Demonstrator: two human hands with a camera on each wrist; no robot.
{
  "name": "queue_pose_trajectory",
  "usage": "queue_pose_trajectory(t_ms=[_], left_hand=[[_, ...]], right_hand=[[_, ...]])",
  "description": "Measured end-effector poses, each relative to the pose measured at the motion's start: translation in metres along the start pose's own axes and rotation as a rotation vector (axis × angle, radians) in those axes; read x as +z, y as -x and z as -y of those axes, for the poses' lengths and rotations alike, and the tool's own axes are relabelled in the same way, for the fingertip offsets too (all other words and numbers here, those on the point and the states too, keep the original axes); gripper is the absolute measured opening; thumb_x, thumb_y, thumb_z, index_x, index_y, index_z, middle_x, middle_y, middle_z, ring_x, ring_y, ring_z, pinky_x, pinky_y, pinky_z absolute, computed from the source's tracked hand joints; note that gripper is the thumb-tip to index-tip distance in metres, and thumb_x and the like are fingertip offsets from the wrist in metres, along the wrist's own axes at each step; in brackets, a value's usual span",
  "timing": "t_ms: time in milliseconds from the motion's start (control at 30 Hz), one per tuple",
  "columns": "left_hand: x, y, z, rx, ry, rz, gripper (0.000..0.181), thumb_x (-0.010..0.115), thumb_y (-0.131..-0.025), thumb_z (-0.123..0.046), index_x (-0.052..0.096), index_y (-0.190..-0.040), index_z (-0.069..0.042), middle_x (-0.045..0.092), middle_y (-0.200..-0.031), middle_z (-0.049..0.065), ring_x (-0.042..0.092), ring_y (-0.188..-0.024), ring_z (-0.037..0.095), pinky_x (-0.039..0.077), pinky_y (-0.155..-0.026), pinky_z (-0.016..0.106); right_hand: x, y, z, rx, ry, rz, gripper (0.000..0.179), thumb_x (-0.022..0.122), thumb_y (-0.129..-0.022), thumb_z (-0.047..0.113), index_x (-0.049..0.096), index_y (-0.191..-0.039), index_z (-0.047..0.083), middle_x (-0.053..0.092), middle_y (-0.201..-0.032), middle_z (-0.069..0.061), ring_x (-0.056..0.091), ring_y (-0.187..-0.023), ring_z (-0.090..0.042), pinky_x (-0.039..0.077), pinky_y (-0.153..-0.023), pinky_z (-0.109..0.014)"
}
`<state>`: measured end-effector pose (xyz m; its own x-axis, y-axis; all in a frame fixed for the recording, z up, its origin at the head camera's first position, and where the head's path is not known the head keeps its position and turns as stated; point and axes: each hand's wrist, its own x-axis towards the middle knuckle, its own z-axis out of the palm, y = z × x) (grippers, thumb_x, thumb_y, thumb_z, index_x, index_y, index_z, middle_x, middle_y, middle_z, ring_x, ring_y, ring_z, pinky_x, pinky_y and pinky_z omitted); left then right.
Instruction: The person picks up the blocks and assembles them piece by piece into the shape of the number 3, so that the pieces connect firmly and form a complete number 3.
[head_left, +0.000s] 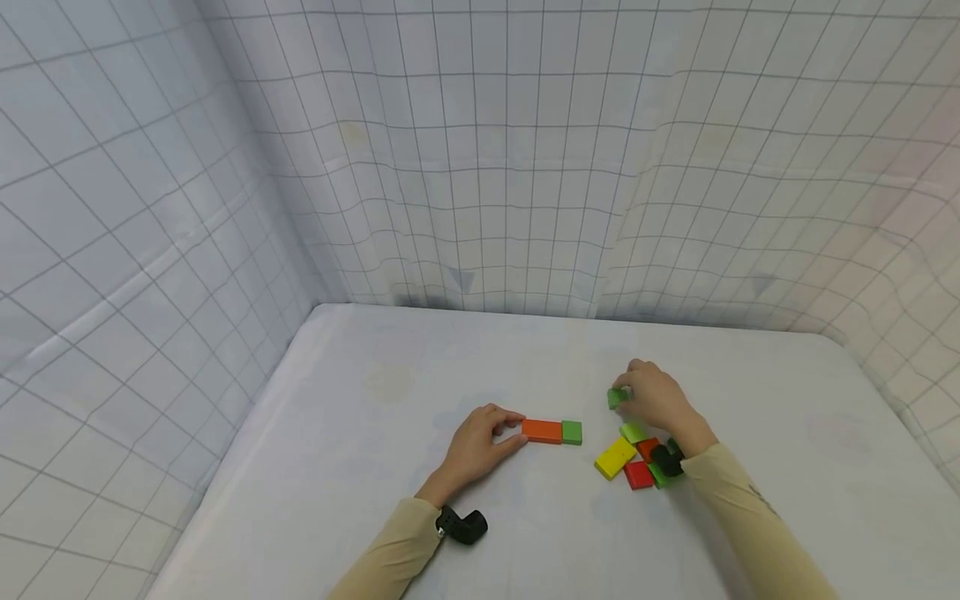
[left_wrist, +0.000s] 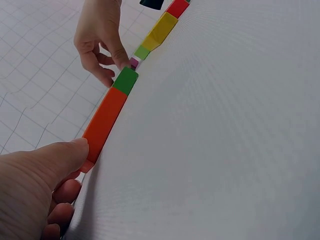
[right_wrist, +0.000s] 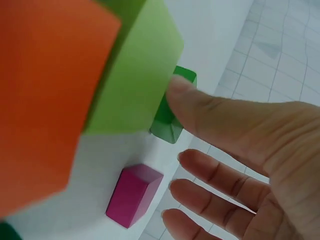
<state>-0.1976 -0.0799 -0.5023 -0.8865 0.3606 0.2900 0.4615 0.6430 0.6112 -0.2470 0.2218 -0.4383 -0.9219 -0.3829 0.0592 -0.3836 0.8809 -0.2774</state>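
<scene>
My left hand (head_left: 480, 440) pinches the left end of a long orange block (head_left: 542, 431) between thumb and fingers. A short green block (head_left: 572, 432) lies end to end against its right side, both flat on the table. Farther right and back, my right hand (head_left: 651, 397) pinches another small green block (head_left: 617, 398); in the right wrist view, the thumb presses this green block (right_wrist: 170, 112), and the other fingertips are curled with nothing in them. A magenta block (right_wrist: 132, 195) lies near those fingers; the right hand hides it in the head view.
Below my right wrist is a loose group: a yellow block (head_left: 616, 458), a light green block (head_left: 633, 432), a red block (head_left: 638, 475) and others, partly covered by the black wrist camera (head_left: 667, 459). A gridded white curtain (head_left: 525, 167) surrounds the white table (head_left: 375, 375).
</scene>
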Motion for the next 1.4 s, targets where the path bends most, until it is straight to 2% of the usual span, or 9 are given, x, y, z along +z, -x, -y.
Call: queue_pose_trajectory(t_ms=[267,467,600,867,1100,1400], left_hand=[[0.000,0.000,0.000,0.000,0.007,0.000,0.033,0.069,-0.088,-0.035,0.068,-0.116,-0.017,0.057,-0.093,-0.008,0.046,-0.078,0.008,0.040,-0.068,0.025],[0.000,0.000,0.001,0.001,0.004,0.001,0.033,0.069,-0.088,-0.035,0.068,-0.116,-0.018,0.056,-0.092,-0.008,0.045,-0.077,0.008,0.039,-0.067,0.025],[0.000,0.000,0.002,-0.006,0.004,0.000,0.032,0.069,-0.088,-0.035,0.068,-0.115,-0.018,0.056,-0.091,-0.009,0.044,-0.077,0.008,0.038,-0.067,0.025],[0.000,0.000,0.003,-0.007,-0.001,-0.003,0.033,0.069,-0.088,-0.035,0.069,-0.116,-0.018,0.055,-0.091,-0.009,0.045,-0.077,0.008,0.038,-0.066,0.025],[0.000,-0.001,0.002,-0.011,-0.010,0.003,0.033,0.069,-0.088,-0.035,0.069,-0.116,-0.018,0.054,-0.089,-0.010,0.044,-0.077,0.008,0.038,-0.066,0.024],[-0.001,-0.001,0.000,-0.018,-0.003,0.010,0.033,0.069,-0.088,-0.035,0.069,-0.116,-0.018,0.055,-0.091,-0.009,0.045,-0.077,0.008,0.039,-0.067,0.024]], right_hand=[[0.006,-0.007,0.009,0.033,-0.085,0.114,0.030,0.078,-0.080,0.018,0.070,-0.107,0.006,0.058,-0.093,-0.005,0.053,-0.085,-0.023,0.047,-0.074,-0.040],[0.005,-0.005,0.009,0.027,-0.241,0.151,0.028,0.073,-0.085,0.018,0.069,-0.109,0.006,0.060,-0.088,-0.004,0.052,-0.076,-0.019,0.046,-0.066,-0.034],[0.006,-0.005,0.008,0.014,-0.304,0.164,0.024,0.070,-0.087,0.016,0.068,-0.109,0.006,0.060,-0.087,-0.003,0.053,-0.076,-0.019,0.046,-0.064,-0.032],[0.013,-0.015,0.014,0.065,-0.357,0.176,0.023,0.073,-0.085,0.019,0.069,-0.104,0.007,0.059,-0.083,-0.001,0.050,-0.071,-0.018,0.044,-0.061,-0.031],[0.018,-0.018,0.026,0.068,-0.410,0.199,0.024,0.072,-0.085,0.021,0.068,-0.104,0.006,0.057,-0.083,-0.001,0.049,-0.073,-0.019,0.043,-0.062,-0.031],[0.021,-0.018,0.033,0.056,-0.406,0.194,0.022,0.073,-0.085,0.021,0.068,-0.103,0.008,0.058,-0.081,0.000,0.049,-0.072,-0.019,0.043,-0.061,-0.031]])
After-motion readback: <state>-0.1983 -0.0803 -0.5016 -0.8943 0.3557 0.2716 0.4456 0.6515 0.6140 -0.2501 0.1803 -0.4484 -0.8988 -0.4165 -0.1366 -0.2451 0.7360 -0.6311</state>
